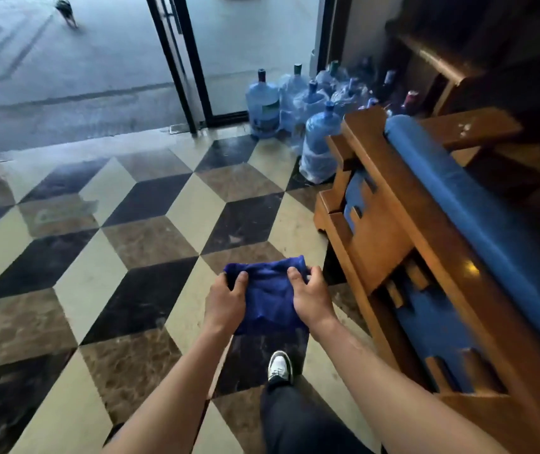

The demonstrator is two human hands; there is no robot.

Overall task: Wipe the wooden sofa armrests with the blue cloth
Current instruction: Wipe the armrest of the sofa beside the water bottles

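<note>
I hold the blue cloth [270, 298] in front of me over the floor, bunched between both hands. My left hand [225, 301] grips its left edge and my right hand [311, 298] grips its right edge. To my right stands the wooden sofa [389, 231] with blue cushions [458, 198]. Its long wooden top rail [425, 231] runs from near me toward the door. A flat wooden armrest [471, 126] shows at the sofa's far end. The cloth is apart from the sofa, roughly a hand's width left of its frame.
Several large blue water jugs [321, 139] stand clustered on the floor by the sofa's far end and the glass door [193, 60]. The floor is patterned marble tile [131, 224]. My shoe [280, 367] steps forward. A small dog [65, 9] walks outside at the top left.
</note>
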